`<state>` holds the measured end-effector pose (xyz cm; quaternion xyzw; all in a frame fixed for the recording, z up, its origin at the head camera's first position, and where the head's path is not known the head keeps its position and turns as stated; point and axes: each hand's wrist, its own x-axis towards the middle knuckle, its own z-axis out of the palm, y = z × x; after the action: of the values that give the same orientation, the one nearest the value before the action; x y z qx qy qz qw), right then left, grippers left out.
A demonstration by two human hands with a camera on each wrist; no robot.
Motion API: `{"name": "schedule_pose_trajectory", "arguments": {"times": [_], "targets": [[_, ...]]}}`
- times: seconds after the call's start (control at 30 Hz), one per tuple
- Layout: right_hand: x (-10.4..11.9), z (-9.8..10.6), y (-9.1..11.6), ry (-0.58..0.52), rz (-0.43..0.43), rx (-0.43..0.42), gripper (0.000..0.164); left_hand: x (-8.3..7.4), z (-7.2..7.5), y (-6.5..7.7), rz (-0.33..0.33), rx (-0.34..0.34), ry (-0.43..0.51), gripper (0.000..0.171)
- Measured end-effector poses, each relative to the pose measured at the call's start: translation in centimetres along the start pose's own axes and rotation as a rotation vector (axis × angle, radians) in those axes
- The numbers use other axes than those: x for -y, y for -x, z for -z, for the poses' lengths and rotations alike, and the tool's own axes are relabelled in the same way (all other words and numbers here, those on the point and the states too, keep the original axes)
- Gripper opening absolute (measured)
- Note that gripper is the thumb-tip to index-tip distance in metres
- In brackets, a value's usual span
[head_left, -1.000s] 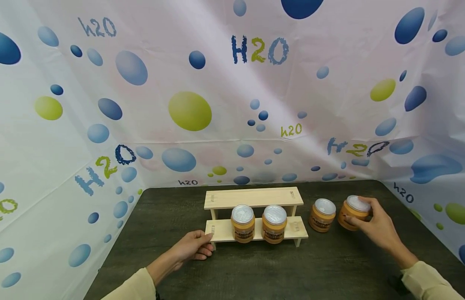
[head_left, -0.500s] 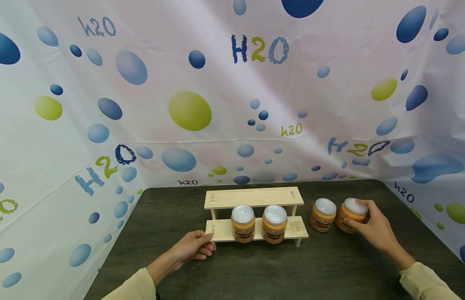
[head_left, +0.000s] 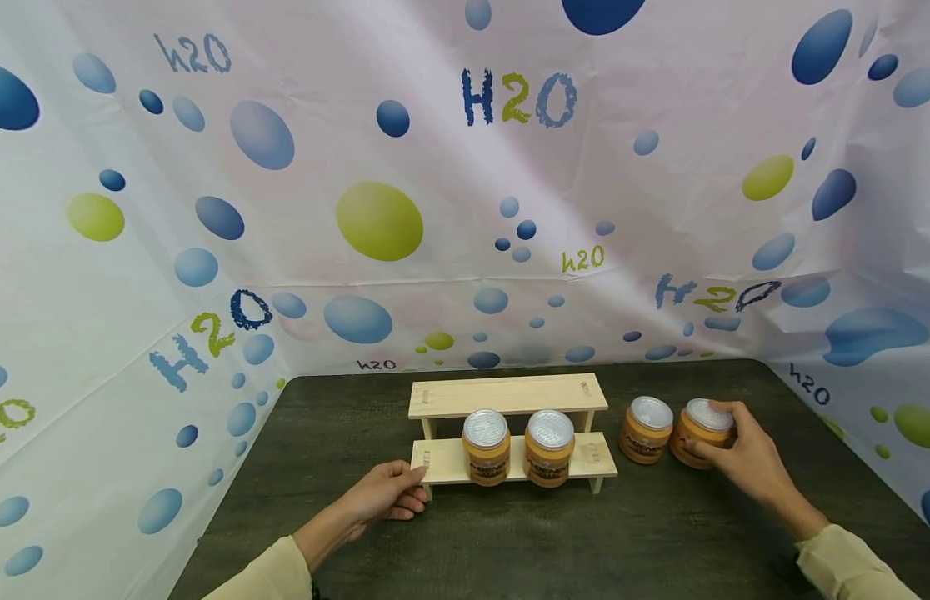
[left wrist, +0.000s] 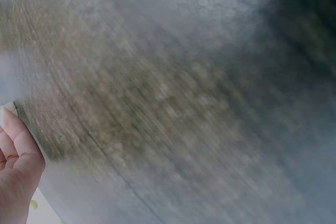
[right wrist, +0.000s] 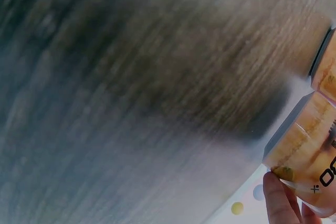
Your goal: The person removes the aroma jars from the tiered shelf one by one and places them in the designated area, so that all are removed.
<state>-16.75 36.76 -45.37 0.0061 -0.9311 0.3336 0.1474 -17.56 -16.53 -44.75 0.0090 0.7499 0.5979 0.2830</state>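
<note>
My left hand (head_left: pixel 390 492) pinches the front left corner of a two-step wooden shelf (head_left: pixel 442 458), thumb on top of the lower board. Two orange jars with silvery lids stand on that board, a left jar (head_left: pixel 487 450) and a right jar (head_left: pixel 550 450). On the table to the right, my right hand (head_left: pixel 750 458) holds the outermost jar (head_left: pixel 693 433) between thumb and fingers. Close to its left stands another jar (head_left: pixel 645 433). The right wrist view catches the held jar (right wrist: pixel 304 145) and fingertips at its edge; in the left wrist view only part of the hand (left wrist: pixel 21 156) shows.
The dark wood-patterned table (head_left: pixel 525 542) extends in front of the shelf. The upper board (head_left: pixel 510 396) of the shelf lies bare behind the jars. A white curtain (head_left: pixel 307 233) with blue and green spots encloses the back and sides.
The right hand has brought its jar slightly left and down, closer to the neighbouring jar. My left hand keeps its pinch on the shelf corner, and the shelf has not moved.
</note>
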Motion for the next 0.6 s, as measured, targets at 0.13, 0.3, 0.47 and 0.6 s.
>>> {"name": "schedule_pose_trajectory", "arguments": {"times": [0.13, 0.3, 0.47, 0.6], "targets": [[-0.12, -0.03, -0.03, -0.002, -0.014, 0.013, 0.077, 0.13, -0.02, -0.10, -0.003, -0.002, -0.002, 0.036], [-0.23, -0.13, 0.05, -0.005, -0.019, 0.016, 0.078, 0.25, 0.02, -0.17, -0.006, -0.003, 0.002, 0.037], [-0.33, -0.30, 0.12, -0.007, -0.013, 0.012, 0.076, 0.24, 0.03, -0.19, -0.011, -0.002, 0.002, 0.038], [-0.43, -0.50, 0.15, -0.012, -0.005, 0.006, 0.076, 0.22, 0.02, -0.16, -0.014, -0.002, 0.000, 0.038]]}}
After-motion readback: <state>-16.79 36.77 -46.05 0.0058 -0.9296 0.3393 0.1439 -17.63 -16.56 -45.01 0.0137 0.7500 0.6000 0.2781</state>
